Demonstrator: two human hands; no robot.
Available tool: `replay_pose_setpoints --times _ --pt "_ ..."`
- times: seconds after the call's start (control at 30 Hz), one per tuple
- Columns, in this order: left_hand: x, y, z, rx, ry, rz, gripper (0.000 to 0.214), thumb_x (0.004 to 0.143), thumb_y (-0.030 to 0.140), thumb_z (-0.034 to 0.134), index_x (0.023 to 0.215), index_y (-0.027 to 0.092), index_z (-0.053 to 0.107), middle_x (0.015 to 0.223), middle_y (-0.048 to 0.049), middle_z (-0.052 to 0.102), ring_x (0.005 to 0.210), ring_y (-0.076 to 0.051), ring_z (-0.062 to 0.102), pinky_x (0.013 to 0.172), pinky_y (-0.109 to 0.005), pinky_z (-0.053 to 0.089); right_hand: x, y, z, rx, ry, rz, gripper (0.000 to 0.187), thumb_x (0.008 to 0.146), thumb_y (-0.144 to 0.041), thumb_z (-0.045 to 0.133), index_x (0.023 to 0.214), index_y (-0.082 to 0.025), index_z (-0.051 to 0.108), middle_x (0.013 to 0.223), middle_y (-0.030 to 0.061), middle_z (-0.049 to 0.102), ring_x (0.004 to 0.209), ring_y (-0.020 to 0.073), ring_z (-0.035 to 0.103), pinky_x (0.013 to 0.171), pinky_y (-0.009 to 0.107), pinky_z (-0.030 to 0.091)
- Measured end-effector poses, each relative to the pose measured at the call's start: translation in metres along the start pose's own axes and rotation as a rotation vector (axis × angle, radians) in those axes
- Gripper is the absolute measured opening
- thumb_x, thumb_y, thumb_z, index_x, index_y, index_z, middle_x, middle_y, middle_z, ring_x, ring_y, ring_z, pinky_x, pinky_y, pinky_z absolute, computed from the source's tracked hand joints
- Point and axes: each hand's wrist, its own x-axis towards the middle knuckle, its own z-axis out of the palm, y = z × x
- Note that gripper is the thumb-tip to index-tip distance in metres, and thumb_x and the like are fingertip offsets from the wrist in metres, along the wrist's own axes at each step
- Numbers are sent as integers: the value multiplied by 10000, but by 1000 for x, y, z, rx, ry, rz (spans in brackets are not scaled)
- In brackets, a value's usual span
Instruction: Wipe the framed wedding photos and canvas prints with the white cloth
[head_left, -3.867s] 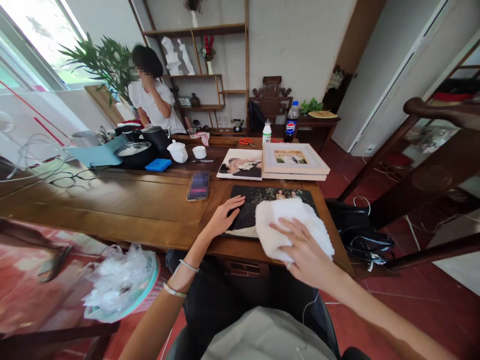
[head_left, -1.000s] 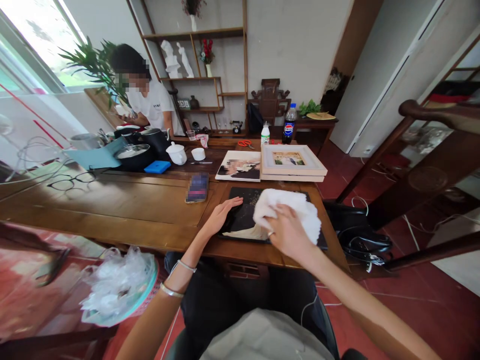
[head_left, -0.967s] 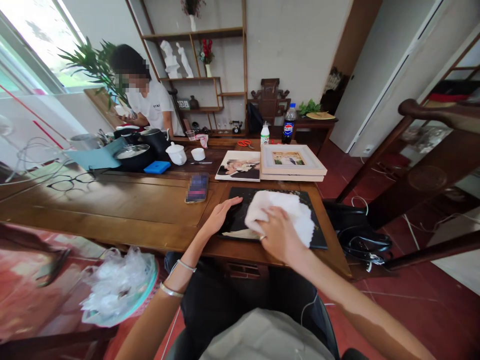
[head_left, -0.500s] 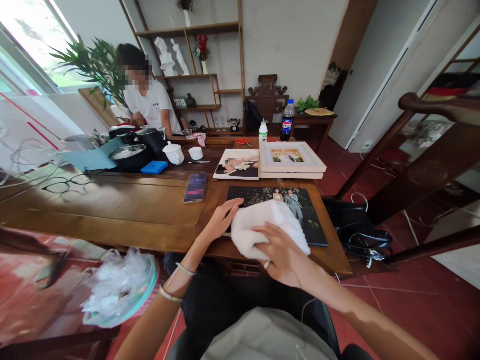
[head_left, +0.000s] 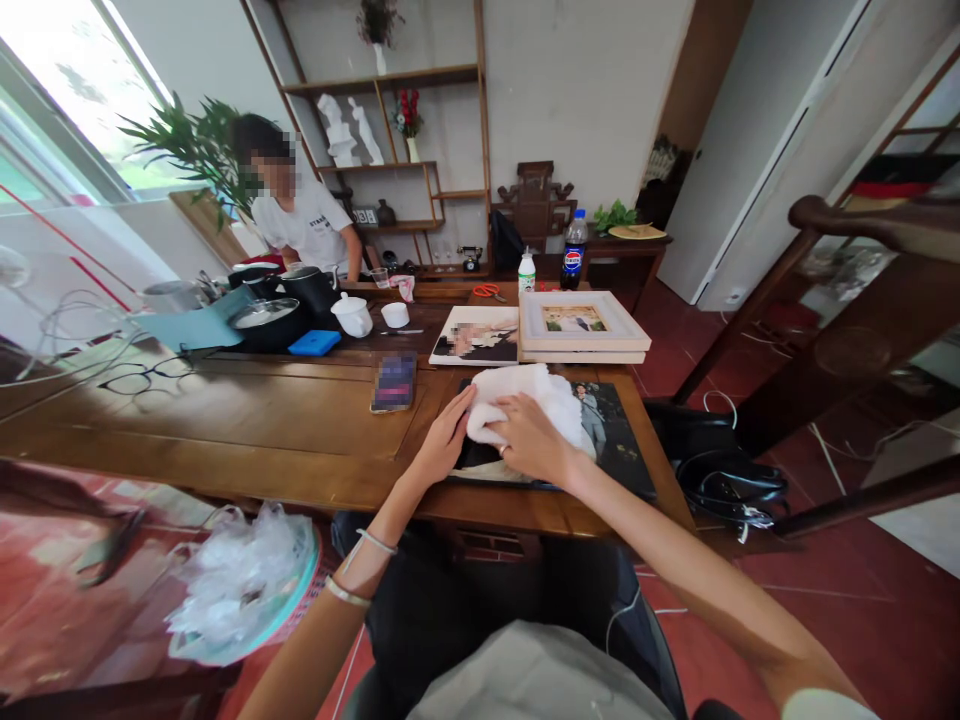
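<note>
A dark photo panel (head_left: pixel 628 450) lies flat at the front of the wooden table, showing a figure in a light suit. My right hand (head_left: pixel 531 440) grips a fluffy white towel (head_left: pixel 562 395) and presses it onto the panel; the towel hides much of the panel's left and middle part. My left hand (head_left: pixel 446 432) rests at the panel's left edge with its fingers stretched out, the tips beside the towel. A phone (head_left: pixel 394 382) lies left of that hand.
Behind the panel are a photo print (head_left: pixel 476 335) and stacked white frames (head_left: pixel 585 325). Farther back stand a cola bottle (head_left: pixel 574 248), a small white bottle (head_left: pixel 526 272) and orange-handled scissors (head_left: pixel 489 291). A white teapot (head_left: pixel 352 316) stands left. A person (head_left: pixel 304 225) sits across the table.
My right hand has pushed the towel away from me and a little left, over the couple's upper left part. My left hand has stayed near the panel's left edge. The camera view has tilted slightly.
</note>
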Motion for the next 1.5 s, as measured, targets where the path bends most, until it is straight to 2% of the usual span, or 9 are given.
replay_pose_setpoints --times 0.17,0.3,0.5,0.7,0.83,1.0,1.1,1.37,1.5 --pt "0 -1 0 8 0 -38 439 963 316 310 1357 170 438 1398 -95 474 1304 -184 419 1120 -384 292 -44 -29 -10 95 -84 -124 306 740 -184 579 1029 -140 669 1273 173 548 1260 287 397 1079 503 222" --pt "0 -3 0 39 -68 -36 407 934 318 391 1296 179 513 1354 -86 526 1278 -201 456 1106 -399 320 -88 -26 -32 204 -78 -111 370 694 -124 576 1050 -189 653 1275 118 553 1249 244 422 1087 451 260" --pt "1 -5 0 52 -85 -33 372 920 295 409 1235 180 570 1349 -88 530 1286 -204 450 1119 -417 301 -107 44 -37 22 46 134 162 809 -225 573 882 -167 705 1277 171 550 1246 313 436 1031 511 335" --pt "1 -3 0 48 -83 -23 361 916 289 413 1223 195 580 1343 -80 537 1283 -208 453 1113 -434 310 -85 109 -29 -124 53 195 250 874 -226 489 1035 -144 663 1296 184 540 1316 298 362 1046 560 288" --pt "1 -3 1 60 -84 -23 367 920 280 404 1228 178 575 1348 -87 531 1290 -204 444 1115 -430 307 -94 75 -33 -109 -3 173 313 767 -87 495 1026 -126 667 1334 191 507 1322 310 350 1062 564 262" --pt "0 -3 2 52 -74 -19 361 922 294 407 1224 197 580 1346 -82 534 1285 -210 451 1115 -434 308 -132 -3 -42 23 -109 70 452 594 -18 491 947 -220 689 1452 56 392 1376 302 235 1084 600 201" --pt "0 -3 1 40 -73 -17 365 923 311 408 1223 198 582 1348 -79 531 1287 -214 448 1117 -428 305 -142 -18 -45 65 -116 39 414 571 -23 501 878 -221 696 1464 44 370 1374 305 239 1095 595 183" --pt "1 -5 0 53 -96 -19 372 925 306 409 1243 197 568 1355 -79 525 1299 -210 434 1126 -421 291 -90 80 -37 -69 -5 122 229 833 -197 519 968 -139 695 1345 203 494 1272 308 423 1051 525 299" --pt "0 -5 0 67 -94 -18 368 924 292 408 1238 188 570 1354 -82 525 1290 -204 444 1120 -422 301 -62 116 -32 -129 23 137 294 910 -297 460 1063 -152 665 1277 167 565 1239 300 456 1023 504 341"
